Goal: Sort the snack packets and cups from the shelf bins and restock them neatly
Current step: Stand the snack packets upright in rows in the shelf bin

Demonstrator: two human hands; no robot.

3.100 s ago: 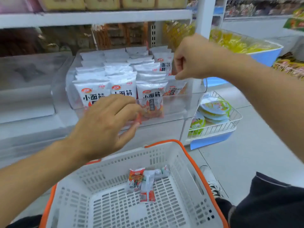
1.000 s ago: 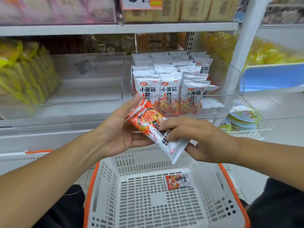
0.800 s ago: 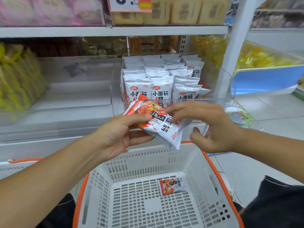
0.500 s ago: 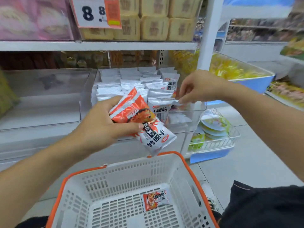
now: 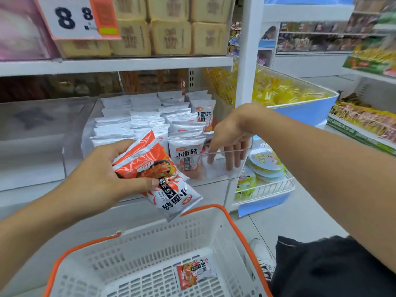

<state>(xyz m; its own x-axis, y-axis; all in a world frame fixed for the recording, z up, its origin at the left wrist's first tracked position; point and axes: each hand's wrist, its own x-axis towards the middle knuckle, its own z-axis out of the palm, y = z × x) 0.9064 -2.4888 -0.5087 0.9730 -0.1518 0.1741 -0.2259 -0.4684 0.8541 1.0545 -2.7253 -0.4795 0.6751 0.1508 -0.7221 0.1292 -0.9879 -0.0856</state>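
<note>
Gripping upside-down snack packets [image 5: 158, 174] above the basket [image 5: 240, 230], the left hand [image 5: 100, 179] is seen; the right hand [image 5: 227, 136] is dipped with straight fingers into the clear bin [image 5: 225, 166].

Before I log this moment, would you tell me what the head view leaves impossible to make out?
- Left hand: how many packets in its stack; they overlap.
- Right hand: whether its fingertips touch anything inside the clear bin; glare on the wall blurs them.
- Price sign: cut off by the top edge, small print blurred.
- Basket: near side cut off by the bottom edge.
</note>
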